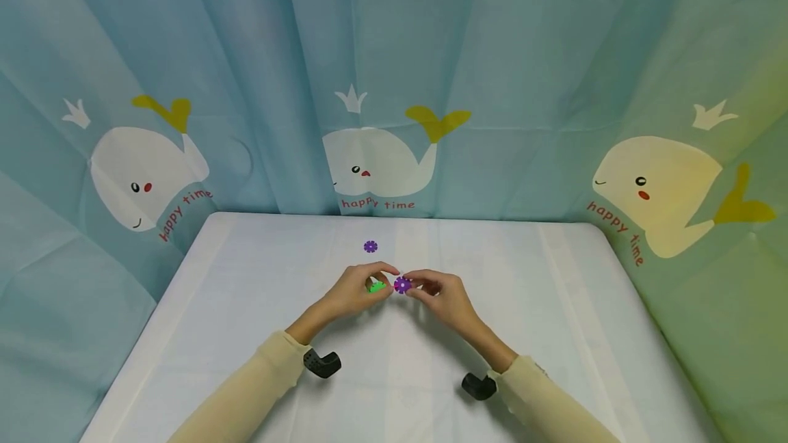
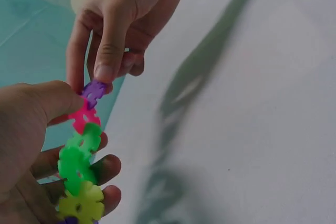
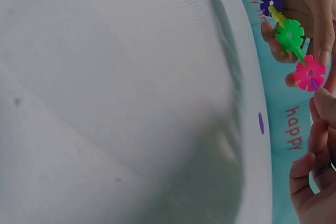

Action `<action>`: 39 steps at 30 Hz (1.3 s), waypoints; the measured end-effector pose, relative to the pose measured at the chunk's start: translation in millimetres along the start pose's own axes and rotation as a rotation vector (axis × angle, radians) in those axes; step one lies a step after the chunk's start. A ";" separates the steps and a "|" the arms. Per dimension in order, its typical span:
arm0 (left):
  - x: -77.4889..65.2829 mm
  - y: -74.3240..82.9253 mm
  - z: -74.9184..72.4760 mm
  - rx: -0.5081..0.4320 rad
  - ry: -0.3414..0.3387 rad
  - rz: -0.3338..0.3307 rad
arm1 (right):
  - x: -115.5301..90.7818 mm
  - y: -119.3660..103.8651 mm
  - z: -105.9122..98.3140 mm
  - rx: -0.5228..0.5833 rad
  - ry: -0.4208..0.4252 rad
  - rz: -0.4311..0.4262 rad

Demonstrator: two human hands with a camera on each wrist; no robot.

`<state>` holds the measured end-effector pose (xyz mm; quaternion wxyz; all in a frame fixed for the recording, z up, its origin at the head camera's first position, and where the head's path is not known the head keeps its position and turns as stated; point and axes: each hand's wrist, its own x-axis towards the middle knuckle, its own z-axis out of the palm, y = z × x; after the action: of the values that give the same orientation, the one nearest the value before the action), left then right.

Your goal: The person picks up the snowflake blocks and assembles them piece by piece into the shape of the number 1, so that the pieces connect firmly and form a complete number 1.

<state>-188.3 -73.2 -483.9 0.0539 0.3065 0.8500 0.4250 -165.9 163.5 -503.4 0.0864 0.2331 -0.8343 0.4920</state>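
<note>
My left hand (image 1: 356, 289) holds a chain of slotted plastic snowflake discs over the table. Its thumb and a finger pinch the pink disc (image 2: 85, 116) at one end. Behind the pink come green discs (image 2: 75, 165), a yellow disc (image 2: 81, 203) and, in the right wrist view, dark purple discs (image 3: 271, 1). A single purple disc (image 1: 403, 285) sits between the thumb and fingertips of my right hand (image 1: 446, 296). Its edge meets the pink disc's edge; whether the slots interlock fully I cannot tell.
Another purple disc (image 1: 370, 247) lies by itself on the white-covered table (image 1: 523, 272), beyond the hands. A blue curtain (image 1: 523, 87) with whale prints hangs around the table's back and sides. Black wrist-worn devices (image 1: 322, 364) stick out below both sleeves.
</note>
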 end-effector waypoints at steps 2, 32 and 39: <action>0.4 0.7 1.9 0.015 0.010 0.018 | -0.5 1.1 1.2 0.018 -0.001 0.037; -2.9 0.1 7.4 0.261 0.062 -0.030 | -2.1 3.0 11.1 0.195 -0.066 0.202; -8.9 -3.7 2.9 0.286 0.082 -0.032 | -1.8 3.5 10.4 0.157 -0.103 0.188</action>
<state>-181.9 -77.9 -490.0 -0.0180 0.2799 0.9082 0.3108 -165.1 156.5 -512.0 -0.0216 0.1852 -0.8146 0.5492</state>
